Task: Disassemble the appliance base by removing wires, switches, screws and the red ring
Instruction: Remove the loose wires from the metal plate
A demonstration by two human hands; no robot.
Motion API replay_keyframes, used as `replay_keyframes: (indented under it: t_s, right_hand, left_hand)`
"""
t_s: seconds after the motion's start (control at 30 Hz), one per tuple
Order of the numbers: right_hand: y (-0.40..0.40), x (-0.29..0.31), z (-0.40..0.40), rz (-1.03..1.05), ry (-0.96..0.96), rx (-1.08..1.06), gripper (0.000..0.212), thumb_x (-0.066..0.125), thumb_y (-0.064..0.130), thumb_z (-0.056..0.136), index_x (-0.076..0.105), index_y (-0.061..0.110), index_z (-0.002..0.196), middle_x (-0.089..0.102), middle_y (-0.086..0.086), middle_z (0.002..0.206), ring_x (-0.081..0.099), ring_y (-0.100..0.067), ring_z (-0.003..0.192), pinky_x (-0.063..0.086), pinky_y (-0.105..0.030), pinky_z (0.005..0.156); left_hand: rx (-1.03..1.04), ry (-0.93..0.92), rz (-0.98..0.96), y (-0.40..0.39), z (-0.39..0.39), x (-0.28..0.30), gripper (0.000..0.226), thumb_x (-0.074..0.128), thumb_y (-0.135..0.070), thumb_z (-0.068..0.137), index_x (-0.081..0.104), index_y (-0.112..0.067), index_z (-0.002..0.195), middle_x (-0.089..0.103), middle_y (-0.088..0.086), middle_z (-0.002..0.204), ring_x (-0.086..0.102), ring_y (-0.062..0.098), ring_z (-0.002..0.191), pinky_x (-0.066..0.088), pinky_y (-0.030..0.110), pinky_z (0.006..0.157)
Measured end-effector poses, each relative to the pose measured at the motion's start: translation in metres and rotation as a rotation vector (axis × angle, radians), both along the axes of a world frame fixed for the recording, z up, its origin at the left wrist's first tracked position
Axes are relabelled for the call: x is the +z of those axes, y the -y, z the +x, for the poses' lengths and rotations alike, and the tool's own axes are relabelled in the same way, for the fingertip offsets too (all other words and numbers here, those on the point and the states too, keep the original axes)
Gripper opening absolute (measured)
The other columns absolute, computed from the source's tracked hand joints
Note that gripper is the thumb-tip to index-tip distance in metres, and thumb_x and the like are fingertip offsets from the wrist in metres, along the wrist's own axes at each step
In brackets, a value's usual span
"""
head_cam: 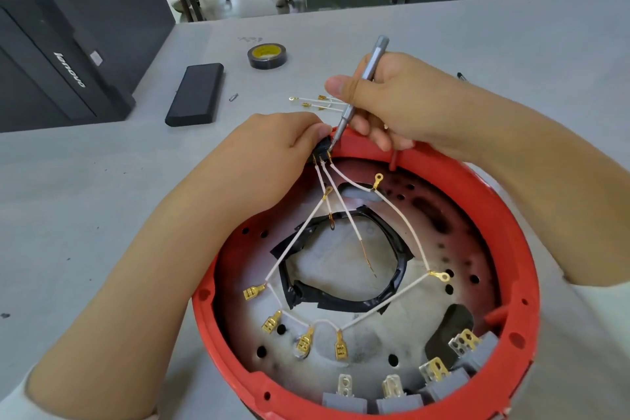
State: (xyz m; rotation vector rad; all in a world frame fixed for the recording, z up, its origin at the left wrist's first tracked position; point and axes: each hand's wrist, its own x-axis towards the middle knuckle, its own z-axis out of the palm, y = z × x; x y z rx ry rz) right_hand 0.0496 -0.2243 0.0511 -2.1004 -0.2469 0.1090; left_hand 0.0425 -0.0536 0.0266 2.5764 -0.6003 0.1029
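The round red appliance base (525, 269) lies upside down before me, its inner plate showing holes and a black-taped central opening (344, 269). My left hand (272, 150) pinches a small black switch (322, 147) at the far rim. White wires (402, 222) with gold terminals fan out from that switch across the plate. My right hand (395, 102) grips a slim grey screwdriver (361, 85) whose tip touches the switch. Several grey switches (443, 382) with metal tabs sit along the near rim.
Loose white wires with gold terminals (313, 102) lie on the grey table behind my hands. A roll of black tape (267, 56), a flat black case (196, 94) and a small screw (233, 97) lie farther back. A black computer tower (61, 54) stands at the left.
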Motion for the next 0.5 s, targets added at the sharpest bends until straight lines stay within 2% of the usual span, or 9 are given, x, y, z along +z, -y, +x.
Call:
replay_keyframes:
  t_s: [0.07, 0.2, 0.27, 0.4, 0.5]
  right_hand:
    - [-0.001, 0.005, 0.004, -0.069, -0.062, 0.025, 0.047, 0.048, 0.042, 0.097, 0.051, 0.008, 0.066, 0.051, -0.018, 0.061, 0.040, -0.020, 0.043, 0.030, -0.017, 0.032]
    - [-0.008, 0.008, 0.011, -0.219, -0.110, -0.022, 0.051, 0.046, 0.045, 0.097, 0.049, 0.011, 0.060, 0.047, -0.004, 0.045, 0.038, -0.011, 0.033, 0.029, -0.014, 0.032]
    - [-0.013, 0.008, 0.013, -0.240, -0.102, -0.048, 0.046, 0.047, 0.042, 0.097, 0.049, 0.012, 0.062, 0.046, -0.001, 0.048, 0.037, -0.007, 0.029, 0.027, -0.011, 0.033]
    - [-0.009, 0.001, 0.003, -0.056, -0.029, -0.070, 0.041, 0.049, 0.034, 0.099, 0.050, 0.011, 0.065, 0.049, -0.004, 0.054, 0.039, -0.006, 0.031, 0.028, -0.015, 0.031]
    - [-0.003, -0.008, -0.010, 0.051, 0.102, -0.097, 0.034, 0.054, 0.033, 0.096, 0.048, 0.015, 0.068, 0.056, -0.004, 0.053, 0.043, -0.009, 0.035, 0.033, -0.016, 0.034]
  left_hand:
    - [-0.003, -0.002, -0.004, -0.001, 0.000, 0.000, 0.034, 0.034, -0.041, 0.099, 0.055, -0.023, 0.079, 0.051, -0.005, 0.062, 0.047, 0.007, 0.061, 0.034, 0.014, 0.059]
    - [-0.014, 0.003, 0.001, -0.001, 0.000, -0.001, 0.036, 0.034, -0.040, 0.099, 0.050, -0.023, 0.072, 0.049, -0.005, 0.060, 0.045, 0.008, 0.059, 0.033, 0.014, 0.053]
    - [-0.019, 0.002, -0.002, -0.001, 0.001, -0.001, 0.036, 0.034, -0.040, 0.099, 0.047, -0.023, 0.069, 0.049, -0.005, 0.061, 0.045, 0.009, 0.060, 0.032, 0.015, 0.053]
    - [-0.021, -0.007, 0.004, -0.002, 0.002, -0.001, 0.035, 0.033, -0.040, 0.099, 0.056, -0.021, 0.081, 0.055, -0.003, 0.068, 0.049, 0.008, 0.067, 0.033, 0.015, 0.057]
    - [-0.018, -0.007, -0.002, -0.002, 0.002, -0.002, 0.037, 0.033, -0.041, 0.099, 0.054, -0.018, 0.079, 0.052, -0.004, 0.065, 0.048, 0.009, 0.064, 0.033, 0.021, 0.056]
